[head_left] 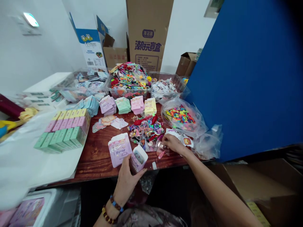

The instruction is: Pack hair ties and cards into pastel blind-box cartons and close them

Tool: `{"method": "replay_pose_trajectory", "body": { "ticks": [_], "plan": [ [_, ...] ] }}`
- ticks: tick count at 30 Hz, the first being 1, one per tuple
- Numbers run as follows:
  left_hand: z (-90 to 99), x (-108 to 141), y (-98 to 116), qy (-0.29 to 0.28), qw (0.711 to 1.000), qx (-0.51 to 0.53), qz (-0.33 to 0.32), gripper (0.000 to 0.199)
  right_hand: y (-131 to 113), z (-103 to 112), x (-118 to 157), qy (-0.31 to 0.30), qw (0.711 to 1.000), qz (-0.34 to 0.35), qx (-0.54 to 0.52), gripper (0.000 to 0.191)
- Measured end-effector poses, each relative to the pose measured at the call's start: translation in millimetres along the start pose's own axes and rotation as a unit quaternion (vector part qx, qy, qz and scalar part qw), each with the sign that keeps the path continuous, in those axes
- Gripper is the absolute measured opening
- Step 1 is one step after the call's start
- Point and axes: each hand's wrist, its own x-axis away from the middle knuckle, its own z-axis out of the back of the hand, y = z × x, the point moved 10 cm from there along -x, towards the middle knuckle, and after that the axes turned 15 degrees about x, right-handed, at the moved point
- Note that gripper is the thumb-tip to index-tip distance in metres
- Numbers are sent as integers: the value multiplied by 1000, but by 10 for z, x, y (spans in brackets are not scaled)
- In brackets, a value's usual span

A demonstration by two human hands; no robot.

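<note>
Small lilac printed carton (139, 159), one, open at the top, is held in the left hand (126, 186) at the front edge of the bench (94, 167), touching a flat lilac carton (120, 149) that stands just beside it. The left hand is part-open, its fingers curled around the lower end of the small carton. Two beaded bracelets (111, 208) are on that wrist. The right hand (174, 144) is extended across the bench, its fingertips (164, 140) drawn together at a small clear packet (161, 148); whether they grip it cannot be determined. The packet lies at the edge of one loose heap of trinkets (145, 130). Further back are five stacks of folded cards (123, 105), each a different pastel colour, and two long rows of cartons (61, 134). Three clear plastic bins (127, 88) stand along the far side, with one clear bag of coloured pieces (182, 116) to the right.
</note>
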Motion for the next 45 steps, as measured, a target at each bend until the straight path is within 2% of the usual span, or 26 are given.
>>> {"method": "replay_pose_trajectory", "body": {
  "ticks": [4, 7, 11, 14, 17, 21, 25, 28, 32, 35, 36, 38, 41, 42, 43, 45],
  "plan": [
    [21, -14, -18, 0, 1000, 22, 19, 70, -23, 67, 13, 0, 998, 16, -59, 16],
    [-33, -46, 30, -26, 997, 64, 44, 72, -107, 125, 59, 12, 993, 29, -116, 22],
    [-178, -71, 182, -86, 987, 123, 58, 75, -171, 119, 114, 25, 955, 16, -294, 29],
    [-256, -74, 234, -119, 980, 146, 65, 76, -163, 133, 149, 44, 930, -5, -364, 31],
    [-217, -95, 203, -110, 981, 150, 63, 76, -101, 241, 193, 71, 919, -27, -387, 31],
    [-109, -132, 139, -85, 982, 156, 61, 71, -97, 375, 239, 47, 909, -9, -414, 31],
    [-75, -164, 192, -99, 982, 156, 48, 70, -43, 479, 252, 69, 883, -5, -464, 30],
    [-143, -198, 373, -152, 982, 115, -14, 71, -84, 410, 220, 50, 872, -8, -487, 30],
    [-423, -240, 657, -240, 957, -13, -164, 71, -249, 288, 175, 19, 864, -1, -503, 32],
    [-612, -354, 686, -235, 947, -56, -212, 73, -351, 251, 150, 15, 878, 8, -477, 31],
    [-652, -401, 670, -223, 949, -58, -216, 74, -341, 278, 147, 31, 887, 8, -460, 30],
    [-707, -473, 612, -202, 954, -57, -214, 72, -215, 407, 171, 101, 898, -5, -428, 27],
    [-702, -527, 506, -178, 962, -48, -202, 70, 144, 627, 353, 229, 878, -58, -417, 26],
    [-678, -538, 475, -172, 964, -44, -198, 70, 248, 633, 427, 239, 869, -78, -425, 28],
    [-644, -551, 449, -164, 966, -39, -193, 70, 322, 588, 491, 223, 867, -97, -436, 30],
    [-570, -580, 415, -150, 971, -29, -184, 69, 377, 380, 618, 133, 869, -134, -457, 34]
  ]
}}
